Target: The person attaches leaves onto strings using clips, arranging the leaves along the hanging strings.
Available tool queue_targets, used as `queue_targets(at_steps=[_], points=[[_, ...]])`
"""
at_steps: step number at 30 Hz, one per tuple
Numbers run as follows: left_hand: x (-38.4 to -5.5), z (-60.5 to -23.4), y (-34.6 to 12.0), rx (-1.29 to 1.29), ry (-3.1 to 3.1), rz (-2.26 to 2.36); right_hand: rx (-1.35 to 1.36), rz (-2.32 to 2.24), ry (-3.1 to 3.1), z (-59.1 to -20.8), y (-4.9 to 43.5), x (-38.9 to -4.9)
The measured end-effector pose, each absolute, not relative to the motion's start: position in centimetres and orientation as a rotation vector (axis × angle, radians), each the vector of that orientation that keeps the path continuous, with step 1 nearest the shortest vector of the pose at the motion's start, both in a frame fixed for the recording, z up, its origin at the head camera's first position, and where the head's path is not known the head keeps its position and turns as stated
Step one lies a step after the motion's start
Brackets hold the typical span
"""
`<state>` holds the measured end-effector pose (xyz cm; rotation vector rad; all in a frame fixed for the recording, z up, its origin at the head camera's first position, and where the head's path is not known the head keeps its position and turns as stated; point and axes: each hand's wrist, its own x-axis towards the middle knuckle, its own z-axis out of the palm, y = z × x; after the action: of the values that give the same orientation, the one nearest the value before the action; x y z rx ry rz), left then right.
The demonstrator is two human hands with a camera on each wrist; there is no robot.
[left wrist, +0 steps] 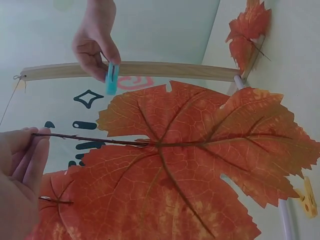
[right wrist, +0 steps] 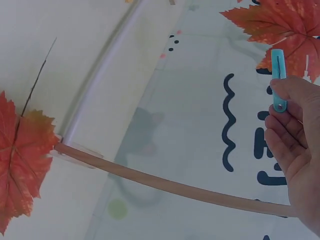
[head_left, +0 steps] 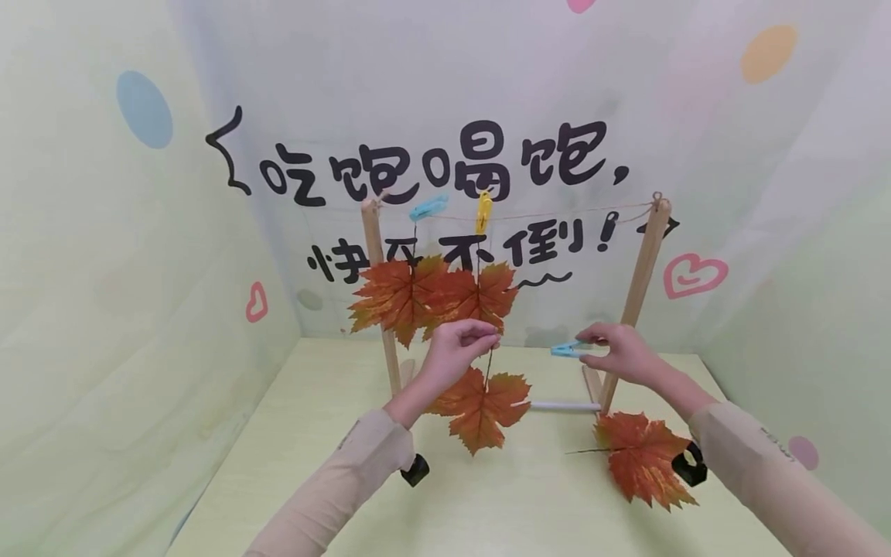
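My left hand (head_left: pixel 454 354) pinches the thin dark stem (left wrist: pixel 95 140) of an orange-red artificial maple leaf (head_left: pixel 485 411), which hangs below the fingers. To the right, my right hand (head_left: pixel 622 354) holds a light blue clothespin (right wrist: pixel 278 80) between thumb and fingers, apart from the leaf. Two similar leaves, a left one (head_left: pixel 395 298) and a right one (head_left: pixel 487 290), hang behind and above my left hand. A blue clothespin (head_left: pixel 429 207) and a yellow clothespin (head_left: pixel 484 214) fasten their stems to a string (head_left: pixel 557 213).
The string runs between a left wooden post (head_left: pixel 374 236) and a right wooden post (head_left: pixel 646 259), with a pale rod (head_left: pixel 564 406) low between them. Another leaf (head_left: pixel 643 456) lies at the table's right. A yellow clothespin (left wrist: pixel 307 197) shows in the left wrist view.
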<state>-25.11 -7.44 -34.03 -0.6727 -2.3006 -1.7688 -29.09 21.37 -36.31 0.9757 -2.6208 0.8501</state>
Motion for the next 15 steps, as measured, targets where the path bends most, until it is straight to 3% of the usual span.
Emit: queue_targets(at_steps=[15], points=[[-26.8,-33.3,-3.9,-0.740,-2.200,-1.888,1.032,0.749,-2.382,-30.1,22.3,-29.6]])
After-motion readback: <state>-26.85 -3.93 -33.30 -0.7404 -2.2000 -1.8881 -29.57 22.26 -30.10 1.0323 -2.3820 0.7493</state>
